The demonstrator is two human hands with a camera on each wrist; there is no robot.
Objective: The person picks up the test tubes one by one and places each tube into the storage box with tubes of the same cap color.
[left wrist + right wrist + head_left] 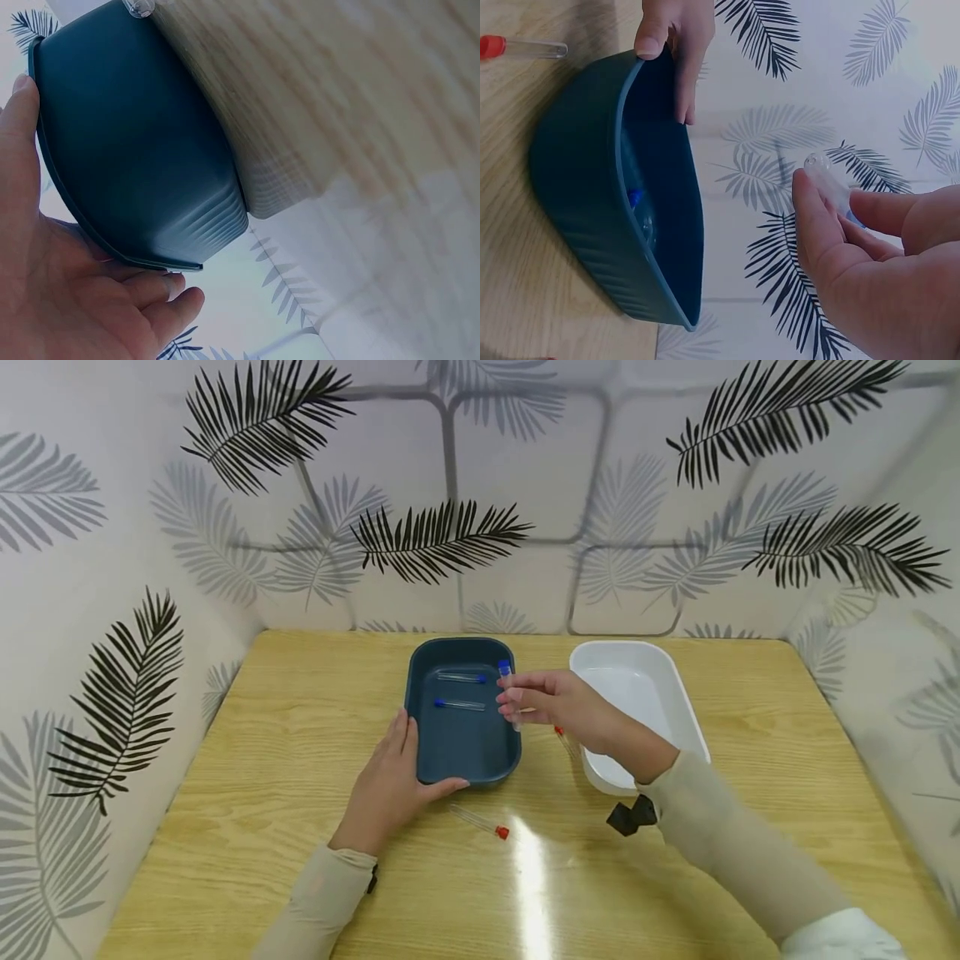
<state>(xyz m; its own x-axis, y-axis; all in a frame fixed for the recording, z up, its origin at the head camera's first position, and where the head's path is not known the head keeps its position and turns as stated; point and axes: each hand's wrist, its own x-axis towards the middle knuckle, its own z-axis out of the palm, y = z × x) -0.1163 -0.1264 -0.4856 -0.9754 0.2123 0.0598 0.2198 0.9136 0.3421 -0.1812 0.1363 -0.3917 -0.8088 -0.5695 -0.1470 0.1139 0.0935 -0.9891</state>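
Observation:
My right hand [566,700] pinches a clear test tube with a blue cap [505,668] above the right rim of a dark blue tray [465,752]. In the right wrist view the tube's clear end [817,165] sticks out past the fingertips. My left hand [386,789] rests against the tray's near left corner, fingers extended along the left side and thumb along the front rim. The left wrist view shows that hand [82,277] touching the rim. Inside the tray lie two blue-capped test tubes, a farther tube [459,677] and a nearer tube [462,705].
A white tray [626,685] stands to the right, partly behind my right forearm. One red-capped test tube [480,822] lies on the wooden table [300,727] before the blue tray. Another red-capped tube [559,732] lies between the trays, partly hidden. Patterned walls enclose the table.

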